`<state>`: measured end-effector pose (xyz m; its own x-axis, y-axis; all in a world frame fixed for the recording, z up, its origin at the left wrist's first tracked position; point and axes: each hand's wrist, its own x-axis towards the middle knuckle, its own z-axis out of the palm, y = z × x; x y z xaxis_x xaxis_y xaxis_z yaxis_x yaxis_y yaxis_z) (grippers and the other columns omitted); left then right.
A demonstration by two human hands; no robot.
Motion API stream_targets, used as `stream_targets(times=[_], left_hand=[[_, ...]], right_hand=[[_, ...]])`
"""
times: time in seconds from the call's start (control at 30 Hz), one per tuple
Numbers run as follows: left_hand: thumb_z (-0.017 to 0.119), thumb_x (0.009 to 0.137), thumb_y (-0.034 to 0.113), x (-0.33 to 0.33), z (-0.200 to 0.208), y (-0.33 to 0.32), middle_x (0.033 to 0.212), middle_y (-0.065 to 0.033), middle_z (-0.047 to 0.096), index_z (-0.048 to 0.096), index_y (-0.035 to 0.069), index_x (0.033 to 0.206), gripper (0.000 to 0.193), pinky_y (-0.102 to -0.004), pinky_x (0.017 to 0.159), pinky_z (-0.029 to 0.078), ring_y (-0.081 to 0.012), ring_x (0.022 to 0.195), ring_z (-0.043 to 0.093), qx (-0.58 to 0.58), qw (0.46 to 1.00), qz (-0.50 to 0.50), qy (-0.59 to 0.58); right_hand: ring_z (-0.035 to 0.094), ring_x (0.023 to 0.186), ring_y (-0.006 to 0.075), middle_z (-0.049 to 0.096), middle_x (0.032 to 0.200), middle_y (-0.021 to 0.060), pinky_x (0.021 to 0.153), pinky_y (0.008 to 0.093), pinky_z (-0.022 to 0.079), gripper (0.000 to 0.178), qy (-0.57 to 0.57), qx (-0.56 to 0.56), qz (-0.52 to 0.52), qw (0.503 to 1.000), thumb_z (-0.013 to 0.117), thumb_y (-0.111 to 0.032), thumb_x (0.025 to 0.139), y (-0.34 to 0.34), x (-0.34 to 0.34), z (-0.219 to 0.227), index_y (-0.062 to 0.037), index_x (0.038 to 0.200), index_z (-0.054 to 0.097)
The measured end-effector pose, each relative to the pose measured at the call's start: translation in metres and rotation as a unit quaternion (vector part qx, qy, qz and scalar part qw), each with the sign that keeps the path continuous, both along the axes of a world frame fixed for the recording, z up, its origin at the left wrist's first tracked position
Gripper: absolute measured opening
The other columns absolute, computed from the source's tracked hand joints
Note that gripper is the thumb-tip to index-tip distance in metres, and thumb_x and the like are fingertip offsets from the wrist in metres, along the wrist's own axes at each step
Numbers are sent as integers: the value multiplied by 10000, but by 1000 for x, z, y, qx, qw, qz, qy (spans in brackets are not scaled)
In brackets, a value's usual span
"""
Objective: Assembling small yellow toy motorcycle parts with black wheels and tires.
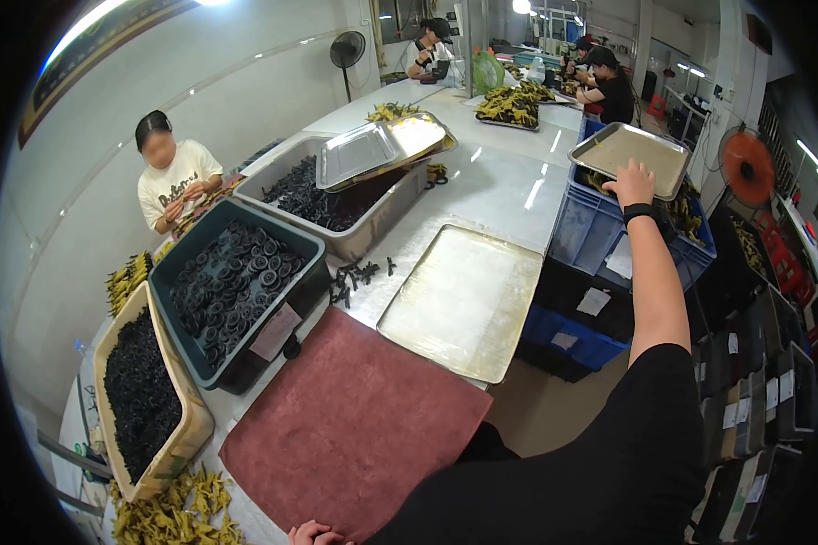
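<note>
Tray [650, 154] at right hand [634, 186], red mat [359, 413] by left hand [314, 533] — both grips unclear

Right hand [634, 184] at tray [653, 152] atop blue crate [580, 225], far right; left hand [315, 534] at red mat [364, 418], near edge.

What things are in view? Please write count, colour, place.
Table: one, white, centre
Mat: one, red, front
Near tray: one, silver, beside mat
Bin: one, green, left
Tubs: two, cream and grey, left
Small parts: uncounted, black, in bin and tubs
Stacked trays: at least two, silver, on grey tub
Pieces: many, yellow-black, in piles
Crates: several, blue and black, right
Far tray: one, silver, on crates
Boxes: several, dark, far right
Fans: three, black, green, orange, background
Co-workers: several, white/black tops, around table
Left hand: one, bare, at mat
Right hand: one, bare, at far tray
</note>
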<state>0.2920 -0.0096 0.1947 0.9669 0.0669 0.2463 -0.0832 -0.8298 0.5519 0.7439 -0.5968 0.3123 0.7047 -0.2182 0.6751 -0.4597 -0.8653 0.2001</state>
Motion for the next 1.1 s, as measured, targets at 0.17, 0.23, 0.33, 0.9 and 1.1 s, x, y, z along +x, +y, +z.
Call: stream_targets(times=[0.17, 0.23, 0.33, 0.9, 1.1], left_hand=[[715, 713, 107, -1, 2, -1, 1024, -115, 553, 591, 52, 852, 194, -477, 967, 319, -332, 1043, 485, 9, 1000, -6, -6], [713, 714, 105, -1, 2, -1, 1021, -118, 553, 590, 50, 855, 196, -475, 961, 323, -332, 1040, 485, 11, 1000, -7, -11], [710, 717, 101, 1, 4, -2, 1018, -125, 549, 586, 47, 861, 197, -470, 947, 332, -335, 1031, 485, -13, 1000, -5, -3], [737, 624, 174, -5, -8, 0, 958, -75, 522, 570, 87, 806, 263, -495, 1017, 257, -306, 1052, 493, 5, 998, 49, 28], [746, 626, 153, -3, -4, -3, 977, -63, 533, 589, 93, 803, 244, -498, 1014, 267, -291, 1059, 510, 4, 998, 57, 27]], right_hand=[[507, 986, 242, 553, 982, 44, 816, 426, 399, 384, -16, -18, -6, 1000, 733, -444, 653, 9, -14, 0, -157, 903, 677], [510, 980, 245, 544, 997, 43, 809, 432, 406, 392, -42, -31, 3, 999, 730, -418, 670, 20, -17, 1, -154, 949, 651], [516, 964, 252, 542, 1004, 47, 794, 428, 416, 363, -167, -71, 150, 972, 727, -350, 696, 36, -8, -15, -138, 972, 627], [571, 843, 324, 525, 895, 136, 670, 420, 489, 252, 265, 211, 447, 828, 585, -315, 854, 274, -133, -124, -130, 1024, 560], [562, 825, 324, 519, 904, 143, 684, 411, 482, 317, 150, 190, 493, 835, 590, -329, 855, 267, -119, -134, -88, 1058, 561]])
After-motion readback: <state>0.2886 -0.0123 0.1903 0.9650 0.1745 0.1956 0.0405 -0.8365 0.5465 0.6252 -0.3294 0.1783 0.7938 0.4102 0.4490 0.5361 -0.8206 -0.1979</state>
